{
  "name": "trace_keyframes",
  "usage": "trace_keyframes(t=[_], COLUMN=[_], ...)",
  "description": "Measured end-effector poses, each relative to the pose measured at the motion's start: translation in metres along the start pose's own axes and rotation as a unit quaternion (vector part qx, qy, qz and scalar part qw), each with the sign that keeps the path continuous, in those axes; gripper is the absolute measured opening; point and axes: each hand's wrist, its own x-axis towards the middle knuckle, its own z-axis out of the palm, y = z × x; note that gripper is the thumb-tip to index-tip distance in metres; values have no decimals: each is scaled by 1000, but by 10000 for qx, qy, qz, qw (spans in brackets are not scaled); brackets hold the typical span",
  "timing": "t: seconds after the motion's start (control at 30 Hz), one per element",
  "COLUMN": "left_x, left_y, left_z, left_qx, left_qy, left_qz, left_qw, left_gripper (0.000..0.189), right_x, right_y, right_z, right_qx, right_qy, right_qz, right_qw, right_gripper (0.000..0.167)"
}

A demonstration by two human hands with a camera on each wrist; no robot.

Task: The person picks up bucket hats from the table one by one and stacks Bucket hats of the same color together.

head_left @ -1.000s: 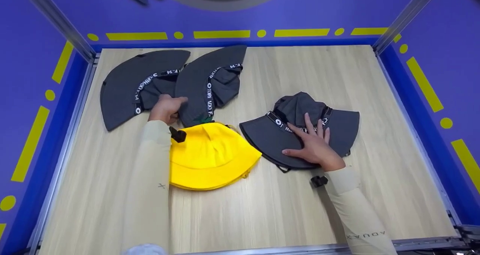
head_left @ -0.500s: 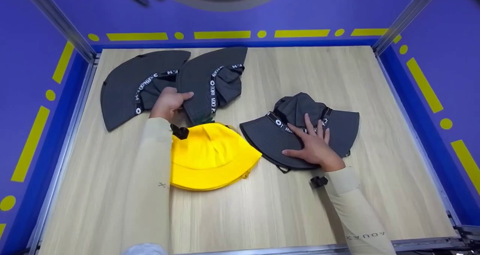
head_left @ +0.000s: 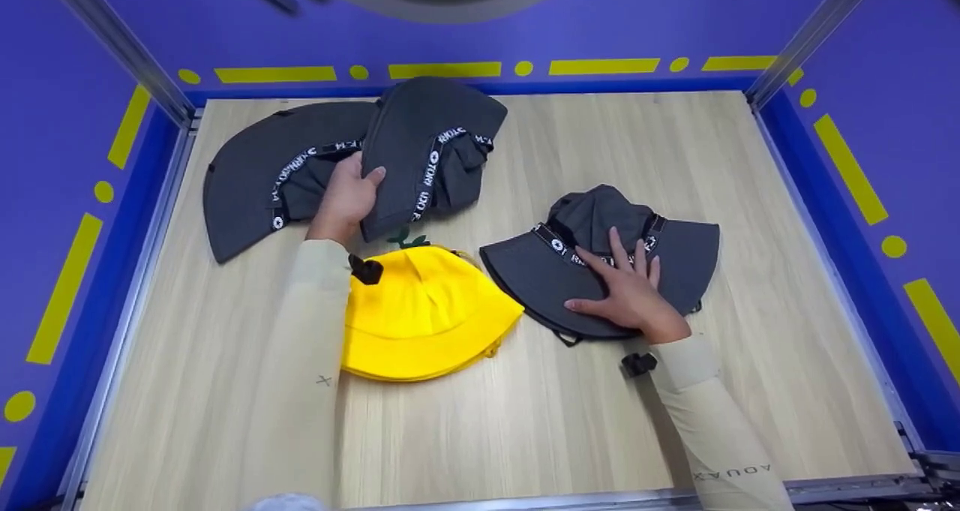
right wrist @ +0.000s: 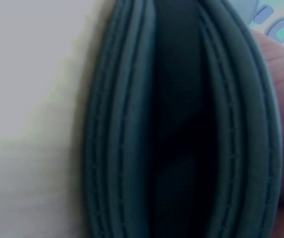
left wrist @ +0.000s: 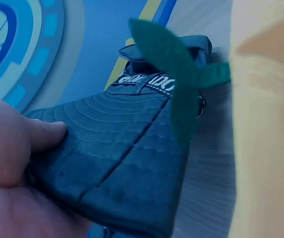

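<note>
My left hand (head_left: 352, 196) pinches the brim of a dark grey bucket hat (head_left: 409, 143), thumb on top of the brim and fingers beneath. In the left wrist view that hat's stitched brim (left wrist: 117, 148) runs toward its lettered band. My right hand (head_left: 621, 290) rests with spread fingers on the brim of another dark grey hat (head_left: 525, 271), folded flat at the right. The right wrist view shows its layered brim edges (right wrist: 132, 124) close up. Between the hands lies a yellow bucket hat (head_left: 427, 308) with a green leaf sprout (head_left: 405, 237) on its crown.
One more dark grey hat (head_left: 247, 173) lies at the back left, partly under the hat in my left hand. The wooden table (head_left: 540, 436) is bordered by metal rails and purple-blue walls (head_left: 645, 16) with yellow marks.
My left hand has moved a little away from me and to the right, pulling up and turning the grey hat's brim. The green sprout shows more. My right hand has stayed put.
</note>
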Motion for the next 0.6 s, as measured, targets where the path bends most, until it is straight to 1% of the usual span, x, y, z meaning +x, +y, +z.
trace_keyframes(t=[0.07,0.13,0.2,0.3,0.37,0.43,0.53,0.6], left_x=[-4,-10,-16,-27,-35,-42,-54,-63], left_y=[5,10,14,20,24,29,36,39], left_z=[0,1,3,7,8,10,12,14], left_qx=[314,626,953,1283,1326,1243,1115,1059], left_qy=[85,202,382,711,877,950,907,809], left_qz=[170,553,1019,1649,1900,2105,2395,2582], left_qw=[9993,9963,9895,9754,9688,9650,9602,9568], left_gripper=[42,35,29,22,22,22,22,23], right_x=[0,0,0,0,0,0,0,0], right_y=[-1,-1,-1,-1,-2,-2,-3,-5], right_z=[0,-1,-2,-3,-3,-3,-5,-8], right_qx=[-3,-20,-41,-38,-16,8,40,109], right_qy=[2,0,-17,-30,-37,-31,-6,74], right_qz=[-12,-13,7,8,-4,-23,-21,20], right_qw=[10000,10000,10000,10000,10000,10000,10000,9999], right_gripper=[96,96,96,95,95,95,95,96])
